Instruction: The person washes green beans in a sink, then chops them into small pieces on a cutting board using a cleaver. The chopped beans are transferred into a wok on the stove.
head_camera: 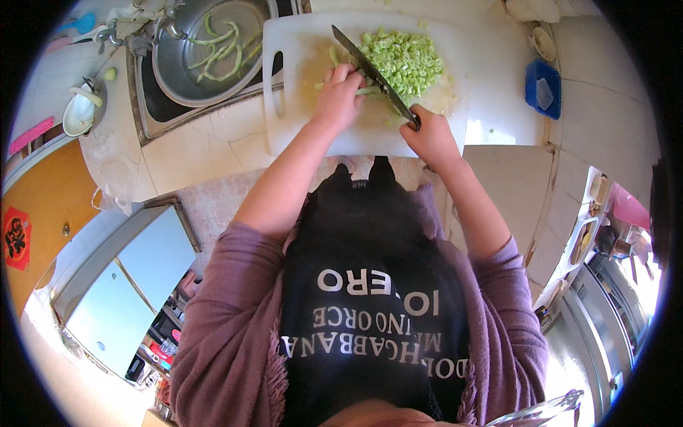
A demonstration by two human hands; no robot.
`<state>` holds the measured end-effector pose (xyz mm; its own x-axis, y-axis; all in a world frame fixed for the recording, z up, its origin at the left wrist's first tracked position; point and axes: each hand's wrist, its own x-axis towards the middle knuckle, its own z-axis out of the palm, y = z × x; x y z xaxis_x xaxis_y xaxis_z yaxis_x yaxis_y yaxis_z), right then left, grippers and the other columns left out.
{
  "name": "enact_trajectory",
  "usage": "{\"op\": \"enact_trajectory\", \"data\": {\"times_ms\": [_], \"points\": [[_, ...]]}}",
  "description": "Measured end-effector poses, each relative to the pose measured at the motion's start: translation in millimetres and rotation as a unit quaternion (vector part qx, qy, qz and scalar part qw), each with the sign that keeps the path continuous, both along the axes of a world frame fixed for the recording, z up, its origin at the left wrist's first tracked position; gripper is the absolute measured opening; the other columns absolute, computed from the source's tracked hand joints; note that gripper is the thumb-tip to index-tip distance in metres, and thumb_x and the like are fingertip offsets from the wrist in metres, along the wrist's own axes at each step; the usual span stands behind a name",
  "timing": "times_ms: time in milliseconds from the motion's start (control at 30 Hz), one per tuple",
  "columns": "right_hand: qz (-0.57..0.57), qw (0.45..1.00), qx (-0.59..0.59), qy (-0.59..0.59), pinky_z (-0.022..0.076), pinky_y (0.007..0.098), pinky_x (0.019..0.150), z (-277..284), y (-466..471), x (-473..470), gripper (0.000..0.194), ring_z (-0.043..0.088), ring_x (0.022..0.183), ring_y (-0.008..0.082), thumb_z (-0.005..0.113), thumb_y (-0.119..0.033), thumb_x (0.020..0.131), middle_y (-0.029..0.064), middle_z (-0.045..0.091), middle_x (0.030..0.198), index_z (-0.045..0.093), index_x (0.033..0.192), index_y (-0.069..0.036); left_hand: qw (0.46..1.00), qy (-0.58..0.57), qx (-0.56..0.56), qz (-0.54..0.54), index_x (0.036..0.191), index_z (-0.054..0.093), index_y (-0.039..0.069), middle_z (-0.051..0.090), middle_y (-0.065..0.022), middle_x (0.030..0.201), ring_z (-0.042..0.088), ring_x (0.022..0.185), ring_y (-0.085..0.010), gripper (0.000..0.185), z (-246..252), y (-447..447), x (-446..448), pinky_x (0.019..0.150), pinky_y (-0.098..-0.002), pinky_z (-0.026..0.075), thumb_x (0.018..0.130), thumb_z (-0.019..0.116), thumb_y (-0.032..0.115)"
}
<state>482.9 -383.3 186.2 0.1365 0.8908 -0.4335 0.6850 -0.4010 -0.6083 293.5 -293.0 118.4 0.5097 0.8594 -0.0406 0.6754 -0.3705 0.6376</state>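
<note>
A white plastic cutting board (pixel 320 139) lies on the counter before me. My right hand (pixel 433 136) grips the handle of a dark-bladed kitchen knife (pixel 392 95), whose blade slants up and left across the board. Left of the blade, my left hand (pixel 341 96) holds green bean pods (pixel 367 91) down on the board, fingertips close to the blade. Beyond the knife, to the right, is a heap of chopped green beans (pixel 405 61). Several whole long green beans (pixel 235 58) lie in a metal basin (pixel 181 93) at the left.
The basin sits in the sink (pixel 140 115), below a faucet (pixel 109 34). A bowl (pixel 77 120) holding a white-handled utensil stands at the far left, near a clear plastic bag (pixel 114 187). A blue plastic container (pixel 552 96) is at the counter's right, by the tiled wall.
</note>
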Motion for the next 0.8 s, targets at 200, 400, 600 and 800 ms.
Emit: {"op": "enact_trajectory", "data": {"times_ms": [200, 400, 600, 800], "points": [[0.007, 1.000, -0.027, -0.013, 0.0524, 0.0489, 0.074, 41, -11, -6, 0.025, 0.065, 0.079, 0.0429, 0.061, -0.016, 0.081, 0.0251, 0.066, 0.078, 0.062, 0.098, 0.001, 1.000, -0.012, 0.023, 0.008, 0.105, 0.065, 0.006, 0.052, -0.0149, 0.124, 0.049, 0.116, -0.0381, 0.034, -13, 4, -1, 0.097, -0.0451, 0.046, 0.072, 0.074, 0.007], [0.025, 0.998, -0.001, -0.054, 0.0529, 0.0503, 0.074, 8, -6, -13, 0.021, 0.065, 0.080, 0.0437, 0.062, -0.017, 0.080, 0.0257, 0.066, 0.081, 0.061, 0.093, 0.000, 1.000, 0.015, 0.023, 0.014, 0.104, 0.064, 0.004, 0.051, -0.0159, 0.125, 0.048, 0.116, -0.0391, 0.035, -14, 3, 4, 0.098, -0.0454, 0.045, 0.071, 0.075, 0.009], [0.021, 0.999, 0.017, -0.026, 0.0524, 0.0508, 0.075, -7, 4, -6, 0.022, 0.064, 0.080, 0.0439, 0.062, -0.017, 0.080, 0.0256, 0.066, 0.080, 0.060, 0.093, 0.000, 1.000, -0.009, 0.021, 0.006, 0.101, 0.065, 0.005, 0.051, -0.0142, 0.122, 0.049, 0.113, -0.0389, 0.031, -12, 2, -1, 0.098, -0.0453, 0.045, 0.071, 0.074, 0.006], [0.005, 1.000, -0.014, 0.001, 0.0517, 0.0516, 0.075, 32, -11, -7, 0.021, 0.063, 0.079, 0.0447, 0.061, -0.017, 0.080, 0.0258, 0.066, 0.080, 0.060, 0.092, 0.001, 0.998, -0.043, 0.041, 0.030, 0.097, 0.065, 0.005, 0.052, -0.0141, 0.120, 0.049, 0.114, -0.0384, 0.027, -19, 2, 1, 0.097, -0.0449, 0.047, 0.071, 0.072, 0.004]]}}
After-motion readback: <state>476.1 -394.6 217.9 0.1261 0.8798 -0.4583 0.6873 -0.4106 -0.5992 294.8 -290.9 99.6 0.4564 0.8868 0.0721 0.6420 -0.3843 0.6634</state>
